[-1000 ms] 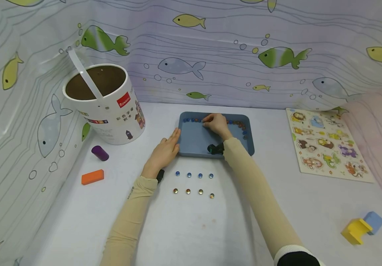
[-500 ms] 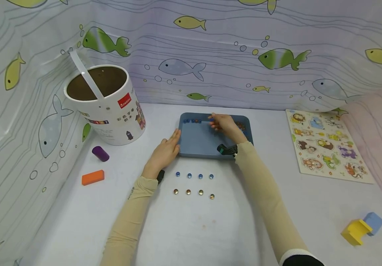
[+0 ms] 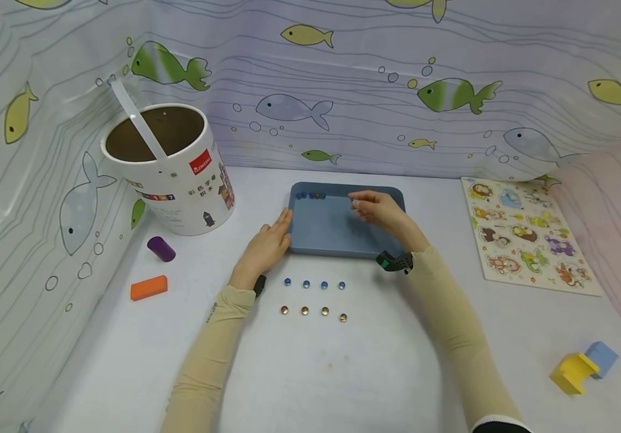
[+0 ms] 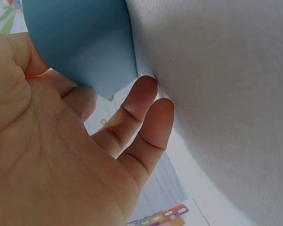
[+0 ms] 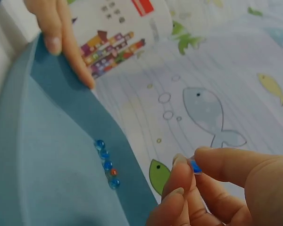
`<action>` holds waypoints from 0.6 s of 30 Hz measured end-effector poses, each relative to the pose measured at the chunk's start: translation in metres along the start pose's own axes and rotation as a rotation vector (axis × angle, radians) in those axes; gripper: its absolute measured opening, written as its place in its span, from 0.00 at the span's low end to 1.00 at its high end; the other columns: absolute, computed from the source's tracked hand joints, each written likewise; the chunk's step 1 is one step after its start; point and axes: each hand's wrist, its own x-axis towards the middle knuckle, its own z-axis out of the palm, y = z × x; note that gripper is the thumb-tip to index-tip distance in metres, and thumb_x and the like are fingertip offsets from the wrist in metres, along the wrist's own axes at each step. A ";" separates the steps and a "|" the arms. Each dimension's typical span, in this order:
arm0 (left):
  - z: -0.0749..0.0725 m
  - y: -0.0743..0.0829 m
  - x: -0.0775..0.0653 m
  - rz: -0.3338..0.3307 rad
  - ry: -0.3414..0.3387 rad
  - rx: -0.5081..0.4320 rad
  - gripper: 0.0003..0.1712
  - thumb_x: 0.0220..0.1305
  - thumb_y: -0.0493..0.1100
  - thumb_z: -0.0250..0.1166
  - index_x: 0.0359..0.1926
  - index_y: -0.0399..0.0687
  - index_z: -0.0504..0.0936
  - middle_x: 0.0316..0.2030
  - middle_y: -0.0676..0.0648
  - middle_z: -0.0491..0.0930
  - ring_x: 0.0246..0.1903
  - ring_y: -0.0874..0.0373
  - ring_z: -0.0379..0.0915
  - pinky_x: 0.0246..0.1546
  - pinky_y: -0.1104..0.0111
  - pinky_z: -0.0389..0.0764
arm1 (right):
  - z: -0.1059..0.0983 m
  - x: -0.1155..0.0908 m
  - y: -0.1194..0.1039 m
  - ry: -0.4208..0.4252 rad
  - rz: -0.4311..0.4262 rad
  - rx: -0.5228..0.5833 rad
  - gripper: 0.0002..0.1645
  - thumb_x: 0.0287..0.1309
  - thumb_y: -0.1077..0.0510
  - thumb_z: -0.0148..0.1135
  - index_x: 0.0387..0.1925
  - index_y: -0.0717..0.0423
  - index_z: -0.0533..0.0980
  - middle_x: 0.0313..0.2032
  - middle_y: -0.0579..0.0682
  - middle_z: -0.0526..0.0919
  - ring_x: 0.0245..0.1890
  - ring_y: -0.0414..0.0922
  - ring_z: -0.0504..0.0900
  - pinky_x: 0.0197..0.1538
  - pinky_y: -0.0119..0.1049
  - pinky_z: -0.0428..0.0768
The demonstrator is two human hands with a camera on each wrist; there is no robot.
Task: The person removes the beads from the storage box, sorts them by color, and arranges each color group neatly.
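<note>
My left hand (image 3: 264, 249) rests against the left wall of a blue-grey tray (image 3: 326, 231), fingers extended; in the left wrist view the palm (image 4: 52, 150) lies beside the tray's corner (image 4: 85, 42). Over the tray's right half, my right hand (image 3: 386, 213) pinches a blue glass marble (image 5: 195, 165) between thumb and fingertips. A short row of marbles (image 5: 107, 165), mostly blue with one orange, sits along the far wall at the left. The tray's far right corner is largely hidden behind the right hand. Nearer me, a row of blue marbles (image 3: 306, 284) and a row of amber marbles (image 3: 305, 311) lie on the table.
A white bucket (image 3: 180, 198) with its handle up stands at the back left. Near it are a purple cylinder (image 3: 161, 248) and an orange block (image 3: 149, 287). A sticker-like animal board (image 3: 529, 237) lies at right, with yellow (image 3: 574, 373) and blue (image 3: 602, 359) blocks nearer me.
My right hand has moved right and back from the tray's far row, with a blue marble now pinched in its fingertips. The left hand keeps its place on the tray's wall.
</note>
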 end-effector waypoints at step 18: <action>0.000 0.000 0.000 -0.002 -0.003 -0.012 0.33 0.75 0.46 0.43 0.76 0.47 0.47 0.77 0.49 0.44 0.48 0.43 0.68 0.49 0.55 0.74 | 0.007 -0.081 0.030 -0.239 -0.131 -0.093 0.27 0.67 0.57 0.56 0.61 0.71 0.67 0.42 0.53 0.84 0.44 0.50 0.82 0.49 0.41 0.82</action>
